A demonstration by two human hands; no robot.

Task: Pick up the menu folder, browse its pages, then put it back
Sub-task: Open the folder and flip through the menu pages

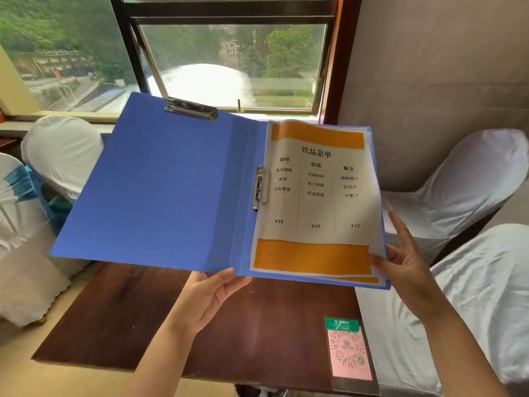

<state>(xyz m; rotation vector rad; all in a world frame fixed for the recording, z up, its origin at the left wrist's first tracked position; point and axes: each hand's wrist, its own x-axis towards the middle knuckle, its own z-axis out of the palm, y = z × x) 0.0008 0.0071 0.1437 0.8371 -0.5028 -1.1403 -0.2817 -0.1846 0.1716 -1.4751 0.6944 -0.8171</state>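
The blue menu folder (160, 181) is held open in the air above a dark wooden table (229, 325). Its left inner cover is bare, with a metal clip at the top. The right side carries a white and orange drinks menu page (317, 202) under a spine clip. My left hand (211, 296) supports the folder from below at the spine's bottom edge. My right hand (406, 265) pinches the lower right corner of the pages, fingers spread along the folder's right edge.
A pink and green QR code stand (347, 351) lies near the table's front right corner. White-covered chairs stand on the left (60, 150) and on the right (458, 179). A window (229, 61) is behind the folder.
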